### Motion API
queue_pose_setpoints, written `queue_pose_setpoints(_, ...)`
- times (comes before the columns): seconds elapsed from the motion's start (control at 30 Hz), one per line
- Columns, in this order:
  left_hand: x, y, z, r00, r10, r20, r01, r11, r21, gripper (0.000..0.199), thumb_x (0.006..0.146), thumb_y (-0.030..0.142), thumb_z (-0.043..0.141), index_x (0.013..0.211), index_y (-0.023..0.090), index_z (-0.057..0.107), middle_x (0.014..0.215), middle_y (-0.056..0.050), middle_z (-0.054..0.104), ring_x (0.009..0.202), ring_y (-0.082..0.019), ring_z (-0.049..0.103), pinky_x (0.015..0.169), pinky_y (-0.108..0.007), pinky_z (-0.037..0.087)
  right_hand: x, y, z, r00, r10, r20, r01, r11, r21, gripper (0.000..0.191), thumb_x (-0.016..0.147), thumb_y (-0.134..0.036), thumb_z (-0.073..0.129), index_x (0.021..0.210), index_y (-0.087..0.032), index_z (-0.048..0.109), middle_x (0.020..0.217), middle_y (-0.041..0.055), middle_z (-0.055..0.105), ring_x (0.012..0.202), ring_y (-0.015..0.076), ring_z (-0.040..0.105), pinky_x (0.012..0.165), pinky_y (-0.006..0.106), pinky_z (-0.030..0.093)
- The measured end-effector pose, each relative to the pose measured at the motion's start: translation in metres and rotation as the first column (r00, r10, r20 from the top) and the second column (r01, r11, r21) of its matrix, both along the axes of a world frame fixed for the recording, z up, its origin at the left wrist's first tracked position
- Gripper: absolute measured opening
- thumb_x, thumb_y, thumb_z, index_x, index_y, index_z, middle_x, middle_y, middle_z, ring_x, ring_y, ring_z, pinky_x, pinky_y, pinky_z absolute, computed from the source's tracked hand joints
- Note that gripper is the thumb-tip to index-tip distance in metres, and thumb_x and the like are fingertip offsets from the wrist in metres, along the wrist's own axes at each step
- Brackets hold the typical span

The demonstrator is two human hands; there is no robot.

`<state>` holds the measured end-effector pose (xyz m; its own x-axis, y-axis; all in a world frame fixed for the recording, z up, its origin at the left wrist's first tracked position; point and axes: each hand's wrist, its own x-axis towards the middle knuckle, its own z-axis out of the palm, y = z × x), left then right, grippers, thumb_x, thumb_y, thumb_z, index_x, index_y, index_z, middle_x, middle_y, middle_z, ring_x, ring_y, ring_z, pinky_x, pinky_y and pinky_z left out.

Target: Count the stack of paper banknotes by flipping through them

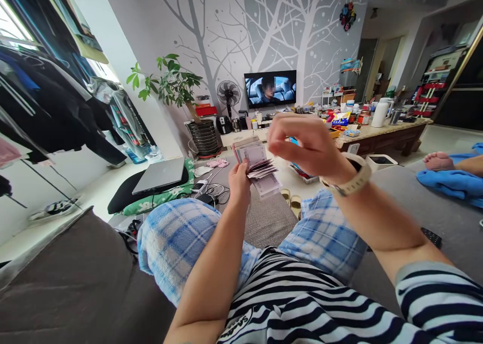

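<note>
**Left hand pinches fanned notes; right hand raised, blurred**

Notes first: I have a loose, fanned stack of pale purple-and-pink paper banknotes in the left hand, above the grey woven-fabric sofa seat. Thumb on top, the stack pinched near its left end; that likely keeps the far ends free to spread. Some notes bend up in the middle, others lie flatter below and behind.

The right hand, with a pale-strapped wristwatch, is up beside the stack, fingers curled. Motion blur: can't tell whether they press together or pinch anything.

Edges: blue-and-white plaid trouser legs flank the seat, so I'd judge low sideways sweeps tight. To the left, a closed silver-grey laptop and tangled white and black cables could snag a low elbow. The marble-topped wooden table is well apart, right and ahead. Best room, I'd say, is upward and forward over the seat; depth between right fingers and notes is unclear.
</note>
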<state>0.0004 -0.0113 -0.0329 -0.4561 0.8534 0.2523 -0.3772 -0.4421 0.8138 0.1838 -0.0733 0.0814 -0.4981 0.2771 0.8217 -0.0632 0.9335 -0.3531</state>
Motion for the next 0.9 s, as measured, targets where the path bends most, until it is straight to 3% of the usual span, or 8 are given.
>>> queue_pose_setpoints(0.1, -0.001, 0.004, -0.003, 1.000, -0.025, -0.016, 0.026, 0.998, 0.062, 0.020, 0.064, 0.031, 0.064, 0.076, 0.016, 0.061, 0.066, 0.000, 0.059, 0.056, -0.011, 0.053, 0.054, -0.023, 0.042, -0.013, 0.077, -0.012, 0.983, -0.184, -0.013, 0.184, 0.983, -0.025, 0.045, 0.077, -0.057, 0.054, 0.057, -0.017, 0.048, 0.059, -0.0003, 0.045, 0.060, 0.0097, 0.042, 0.058, 0.026, 0.034)
queue_pose_setpoints(0.17, -0.001, 0.006, -0.005, 0.999, -0.039, -0.022, 0.040, 0.997, 0.063, 0.022, 0.063, 0.031, 0.065, 0.078, 0.016, 0.061, 0.068, 0.000, 0.060, 0.058, -0.012, 0.054, 0.055, -0.023, 0.043, -0.015, 0.116, -0.032, 0.956, -0.287, -0.062, 0.272, 0.945, -0.180, 0.048, 0.077, -0.059, 0.052, 0.055, -0.016, 0.045, 0.055, -0.0011, 0.044, 0.054, 0.0085, 0.038, 0.055, 0.026, 0.031)
queue_pose_setpoints(0.23, -0.001, 0.007, -0.005, 0.999, -0.031, -0.030, 0.033, 0.998, 0.059, 0.022, 0.061, 0.029, 0.066, 0.078, 0.016, 0.062, 0.064, 0.001, 0.058, 0.056, -0.011, 0.053, 0.057, -0.023, 0.043, -0.015, 0.139, -0.052, 0.943, -0.325, -0.067, 0.285, 0.897, -0.338, 0.051, 0.077, -0.062, 0.049, 0.055, -0.017, 0.044, 0.053, -0.0006, 0.046, 0.052, 0.0086, 0.039, 0.053, 0.025, 0.030)
queue_pose_setpoints(0.33, -0.001, 0.006, -0.005, 0.999, -0.027, -0.042, 0.030, 0.997, 0.074, 0.023, 0.059, 0.027, 0.067, 0.079, 0.016, 0.063, 0.062, 0.002, 0.058, 0.056, -0.011, 0.055, 0.059, -0.024, 0.043, -0.017, 0.144, -0.066, 0.972, -0.234, -0.007, 0.209, 0.883, -0.421, 0.051, 0.074, -0.064, 0.051, 0.058, -0.016, 0.049, 0.055, 0.0010, 0.051, 0.053, 0.0095, 0.044, 0.053, 0.024, 0.032)
queue_pose_setpoints(0.47, 0.001, 0.006, -0.004, 0.997, -0.059, -0.043, 0.063, 0.994, 0.089, 0.027, 0.057, 0.025, 0.068, 0.082, 0.015, 0.064, 0.067, 0.000, 0.062, 0.062, -0.014, 0.058, 0.061, -0.024, 0.044, -0.024, 0.135, -0.065, 0.988, -0.127, 0.087, 0.152, 0.883, -0.443, 0.052, 0.076, -0.064, 0.048, 0.062, -0.014, 0.053, 0.059, 0.0024, 0.055, 0.055, 0.0098, 0.047, 0.054, 0.024, 0.033)
queue_pose_setpoints(0.73, 0.003, 0.008, -0.005, 0.997, -0.054, -0.048, 0.058, 0.993, 0.099, 0.023, 0.059, 0.027, 0.067, 0.078, 0.016, 0.064, 0.067, 0.000, 0.063, 0.069, -0.015, 0.059, 0.061, -0.024, 0.044, -0.033, 0.138, -0.072, 0.958, -0.209, 0.196, 0.258, 0.928, -0.271, 0.035, 0.075, -0.046, 0.058, 0.061, -0.013, 0.055, 0.055, -0.0023, 0.047, 0.054, 0.0084, 0.037, 0.052, 0.023, 0.026)
queue_pose_setpoints(0.9, 0.001, 0.011, -0.006, 0.999, -0.041, 0.005, 0.041, 0.998, 0.043, 0.023, 0.064, 0.034, 0.064, 0.080, 0.017, 0.061, 0.063, 0.002, 0.058, 0.059, -0.013, 0.056, 0.058, -0.024, 0.043, -0.031, 0.132, -0.068, 0.981, -0.118, 0.156, 0.160, 0.943, -0.291, 0.028, 0.076, -0.040, 0.057, 0.067, -0.013, 0.057, 0.059, -0.0018, 0.048, 0.056, 0.0090, 0.038, 0.053, 0.023, 0.029)
